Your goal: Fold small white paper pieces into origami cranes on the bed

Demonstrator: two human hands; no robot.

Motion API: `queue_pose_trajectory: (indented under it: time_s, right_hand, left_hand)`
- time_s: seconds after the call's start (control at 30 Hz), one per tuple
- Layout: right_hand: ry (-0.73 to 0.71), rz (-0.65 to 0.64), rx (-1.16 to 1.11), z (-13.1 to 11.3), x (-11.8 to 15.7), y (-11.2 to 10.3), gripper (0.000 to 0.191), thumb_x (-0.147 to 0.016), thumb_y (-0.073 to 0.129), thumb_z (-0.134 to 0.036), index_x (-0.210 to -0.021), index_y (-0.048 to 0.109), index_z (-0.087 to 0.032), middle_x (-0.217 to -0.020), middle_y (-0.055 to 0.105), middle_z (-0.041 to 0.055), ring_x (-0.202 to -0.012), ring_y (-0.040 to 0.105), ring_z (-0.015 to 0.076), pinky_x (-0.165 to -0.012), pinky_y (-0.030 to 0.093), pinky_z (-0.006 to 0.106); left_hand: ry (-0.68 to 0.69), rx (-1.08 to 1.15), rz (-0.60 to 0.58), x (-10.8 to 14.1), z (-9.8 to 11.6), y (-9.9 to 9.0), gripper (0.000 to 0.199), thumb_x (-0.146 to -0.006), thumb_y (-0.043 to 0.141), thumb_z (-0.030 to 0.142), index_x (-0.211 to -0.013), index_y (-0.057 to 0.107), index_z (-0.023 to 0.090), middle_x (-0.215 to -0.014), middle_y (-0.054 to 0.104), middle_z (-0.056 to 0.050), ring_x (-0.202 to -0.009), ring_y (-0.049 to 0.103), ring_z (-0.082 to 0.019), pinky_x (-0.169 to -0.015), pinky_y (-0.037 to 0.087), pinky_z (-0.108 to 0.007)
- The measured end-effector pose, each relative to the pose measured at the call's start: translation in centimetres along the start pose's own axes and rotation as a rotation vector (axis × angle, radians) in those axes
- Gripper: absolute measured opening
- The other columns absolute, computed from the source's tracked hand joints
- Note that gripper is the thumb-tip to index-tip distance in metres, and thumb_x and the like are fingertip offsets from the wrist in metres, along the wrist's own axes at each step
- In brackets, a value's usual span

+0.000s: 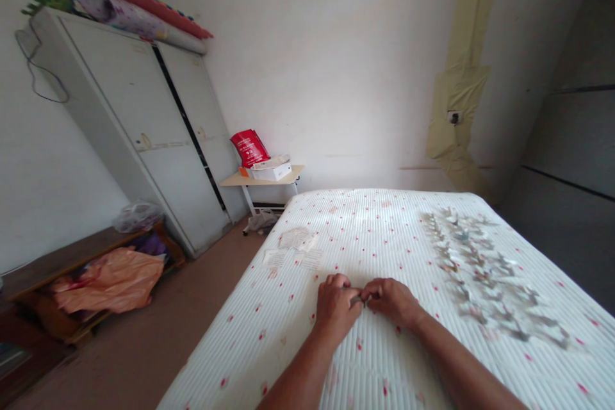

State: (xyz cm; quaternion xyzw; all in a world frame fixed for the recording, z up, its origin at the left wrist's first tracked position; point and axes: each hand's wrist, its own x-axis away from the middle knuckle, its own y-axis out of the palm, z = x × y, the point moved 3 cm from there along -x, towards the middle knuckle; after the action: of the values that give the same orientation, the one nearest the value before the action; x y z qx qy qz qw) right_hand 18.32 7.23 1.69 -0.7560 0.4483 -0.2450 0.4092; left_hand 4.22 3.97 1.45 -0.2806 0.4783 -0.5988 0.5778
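Note:
My left hand (335, 307) is closed around a small dark grey piece (356, 299), low over the bed's middle. My right hand (393, 301) meets it from the other side, its fingertips pinched at the piece's right end. The fingers cover most of the piece, so I cannot make out its kind. To the right, several small grey-brown items (480, 272) lie in rough rows on the bedspread, blurred, some with shiny clear parts. Left of my hands are several printed paper slips (294, 246), some overlapping.
The bed (369, 224) has a white ribbed cover with red dots. Beyond its far left corner stands a small table (235, 179) with a red bag (250, 148) and a white box (273, 172). A grey cabinet (139, 122) and a low wooden bench (86, 253) line the left.

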Motion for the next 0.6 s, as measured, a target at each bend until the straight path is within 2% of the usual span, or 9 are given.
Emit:
queue_pose_trajectory:
  time_s: [0.6]
  right_hand:
    - [0.056, -0.024, 0.050, 0.19, -0.21, 0.15, 0.021, -0.064, 0.050, -0.012, -0.068, 0.067, -0.023, -0.067, 0.066, -0.0031, -0.064, 0.058, 0.0109, -0.054, 0.033, 0.018]
  left_hand:
    - [0.012, 0.027, 0.030, -0.10, -0.34, 0.32, 0.022, -0.072, 0.059, 0.032, -0.092, 0.067, 0.032, -0.092, 0.053, -0.002, -0.093, 0.044, -0.018, -0.081, 0.033, -0.031]
